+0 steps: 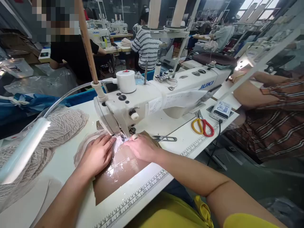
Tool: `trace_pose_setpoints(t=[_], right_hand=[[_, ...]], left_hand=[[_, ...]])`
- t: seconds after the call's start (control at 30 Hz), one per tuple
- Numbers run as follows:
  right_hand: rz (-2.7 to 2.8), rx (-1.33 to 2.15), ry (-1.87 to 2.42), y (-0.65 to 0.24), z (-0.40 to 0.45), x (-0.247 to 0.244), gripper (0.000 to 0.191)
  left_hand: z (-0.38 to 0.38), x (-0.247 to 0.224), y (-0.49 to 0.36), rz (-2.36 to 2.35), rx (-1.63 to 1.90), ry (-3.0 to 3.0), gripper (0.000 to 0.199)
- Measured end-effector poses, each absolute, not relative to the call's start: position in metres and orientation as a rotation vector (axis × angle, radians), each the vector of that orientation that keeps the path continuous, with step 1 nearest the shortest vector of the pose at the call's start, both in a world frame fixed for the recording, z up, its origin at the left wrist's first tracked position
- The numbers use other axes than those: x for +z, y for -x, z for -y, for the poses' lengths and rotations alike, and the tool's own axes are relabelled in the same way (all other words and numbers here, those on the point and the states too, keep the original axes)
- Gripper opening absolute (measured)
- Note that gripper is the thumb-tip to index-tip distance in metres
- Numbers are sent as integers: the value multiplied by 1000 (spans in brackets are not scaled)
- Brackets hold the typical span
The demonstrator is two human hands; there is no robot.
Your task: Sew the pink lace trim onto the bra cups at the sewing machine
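A white sewing machine [152, 98] stands across the table, its needle and presser foot [122, 136] lowered towards pale lace fabric [117, 146]. Left of the foot, my left hand [101, 153] lies over the fabric with its fingers stretched out. My right hand [142, 148] is close on the other side, fingers bent and pressed together at the fabric's edge; its thumb is mostly hidden. Under both hands is a brown board [111, 183] covered with shiny clear tape. Thread snips [165, 138] lie just beyond my right hand.
Piles of patterned lace [64, 126] occupy the table's left side, below a lit tube lamp [26, 148]. Scissors [202, 126] with yellow and red handles lie to the right, near a small white box [222, 109]. A ruler strip [142, 196] follows the front edge. Co-workers sit around.
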State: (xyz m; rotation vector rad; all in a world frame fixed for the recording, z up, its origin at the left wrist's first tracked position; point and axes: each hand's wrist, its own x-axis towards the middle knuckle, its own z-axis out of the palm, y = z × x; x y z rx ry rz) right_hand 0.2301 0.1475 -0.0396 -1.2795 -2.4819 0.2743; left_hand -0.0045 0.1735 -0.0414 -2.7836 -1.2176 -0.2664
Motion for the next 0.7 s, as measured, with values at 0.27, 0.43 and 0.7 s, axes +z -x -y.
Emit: trace_pose_setpoints(t=[0.27, 0.43, 0.7], right_hand=[[2467, 279, 1250, -230, -147, -38, 29], [2441, 284, 1203, -229, -145, -39, 29], [2419, 301, 1159, -229, -142, -44, 28]], left_hand=[[-167, -28, 2, 1299, -181, 2759, 40], [-147, -8, -4, 1501, -54, 2839, 35], [-140, -15, -16, 1405, -270, 2959, 34]])
